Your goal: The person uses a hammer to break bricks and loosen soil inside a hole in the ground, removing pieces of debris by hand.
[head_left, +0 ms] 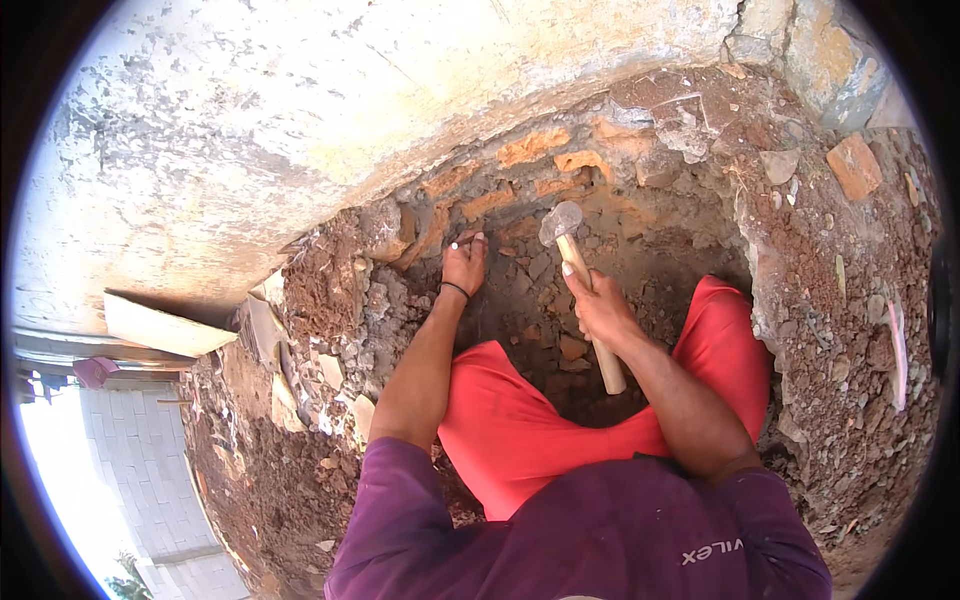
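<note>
My right hand [603, 309] is wrapped round the pale wooden handle of a hammer [608, 368]. The hammer's grey, dusty metal head points up and away, in front of the broken wall base. To its left, my left hand [463, 268], with a dark band at the wrist, is by the exposed orange bricks [487, 202] under the wall. Its fingers are bent and drawn together; what they hold, if anything, cannot be made out. Between my knees lies a dug-out hollow with broken stones and rubble [572, 347] at its bottom.
A weathered, peeling wall [300, 110] rises directly ahead. Loose soil [840, 330] with stones banks up on the right, with a reddish brick piece [854, 168] on it. On the left lie more rubble and a pale board [165, 324]; a grey block wall [150, 470] stands beyond.
</note>
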Motion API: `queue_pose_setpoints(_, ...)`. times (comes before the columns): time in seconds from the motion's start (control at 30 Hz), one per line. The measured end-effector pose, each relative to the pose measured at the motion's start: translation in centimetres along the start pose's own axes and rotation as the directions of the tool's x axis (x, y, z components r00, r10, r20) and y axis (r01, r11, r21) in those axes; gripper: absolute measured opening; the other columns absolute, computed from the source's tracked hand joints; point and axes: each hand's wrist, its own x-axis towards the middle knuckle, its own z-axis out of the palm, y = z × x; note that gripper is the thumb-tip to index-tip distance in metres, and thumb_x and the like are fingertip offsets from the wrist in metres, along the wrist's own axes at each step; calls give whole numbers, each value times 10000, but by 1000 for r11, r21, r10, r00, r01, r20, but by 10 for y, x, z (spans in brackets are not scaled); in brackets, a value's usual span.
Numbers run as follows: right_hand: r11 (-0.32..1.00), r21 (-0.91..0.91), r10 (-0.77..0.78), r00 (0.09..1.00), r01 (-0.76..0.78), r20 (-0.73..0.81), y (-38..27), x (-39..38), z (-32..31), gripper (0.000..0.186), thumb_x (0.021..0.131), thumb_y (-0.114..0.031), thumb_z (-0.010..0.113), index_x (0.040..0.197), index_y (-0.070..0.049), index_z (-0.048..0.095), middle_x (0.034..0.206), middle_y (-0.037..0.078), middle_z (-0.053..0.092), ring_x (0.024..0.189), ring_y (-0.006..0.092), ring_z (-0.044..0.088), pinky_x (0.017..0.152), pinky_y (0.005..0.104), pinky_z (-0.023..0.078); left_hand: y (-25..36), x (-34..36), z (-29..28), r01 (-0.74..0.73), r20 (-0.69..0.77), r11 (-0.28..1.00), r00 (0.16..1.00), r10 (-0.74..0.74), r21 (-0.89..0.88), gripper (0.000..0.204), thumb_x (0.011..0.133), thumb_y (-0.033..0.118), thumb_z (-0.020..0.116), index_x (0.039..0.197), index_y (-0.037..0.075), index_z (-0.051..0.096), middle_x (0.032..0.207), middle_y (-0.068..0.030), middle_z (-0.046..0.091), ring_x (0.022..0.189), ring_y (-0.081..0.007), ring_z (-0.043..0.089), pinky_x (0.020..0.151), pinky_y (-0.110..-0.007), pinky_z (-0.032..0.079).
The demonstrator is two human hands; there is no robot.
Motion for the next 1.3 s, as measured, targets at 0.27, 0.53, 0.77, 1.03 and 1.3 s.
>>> queue_pose_setpoints(0.27,918,-312,-279,958,246,-68,-15,-19,0,557,988,-509,570,906,41,590,687,218,625,688,367,658,666,494,484,36,-6,-6,-16,71,991,997,7,136,274,1033,177,533,1184,-33,621,971,-95,715,878,-165,680,786,-292,552)
queue_pose_setpoints(0.53,614,-356,-721,684,705,110,-18,-48,13,493,931,-463,680,916,17,568,724,223,640,642,418,665,567,494,498,34,-10,-5,-277,22,930,960,280,241,254,1007,144,568,1167,-23,673,1060,-142,726,943,-175,695,797,-306,545)
queue_pose_setpoints(0.77,237,-294,-942,293,926,163,-30,-53,24,524,832,-497,766,891,-2,603,688,114,564,595,297,626,528,414,504,58,-16,8,-230,20,931,972,234,283,229,1004,177,558,1070,-6,678,1021,-199,712,906,-329,709,790,-369,547)
queue_pose_setpoints(1.03,712,-432,-482,832,554,274,-25,-18,40,470,966,-449,618,961,17,563,735,243,673,688,421,694,605,529,528,-69,1,-31,-525,224,709,849,479,470,219,909,168,677,1107,86,721,1072,-179,726,985,-345,713,833,-419,577)
queue_pose_setpoints(1.3,489,-281,-802,553,826,228,-27,-44,39,461,883,-428,748,910,3,585,694,174,627,615,356,673,552,452,512,72,-18,3,-160,35,975,987,156,155,272,989,190,584,1140,-14,682,1077,-220,716,913,-327,722,739,-415,562)
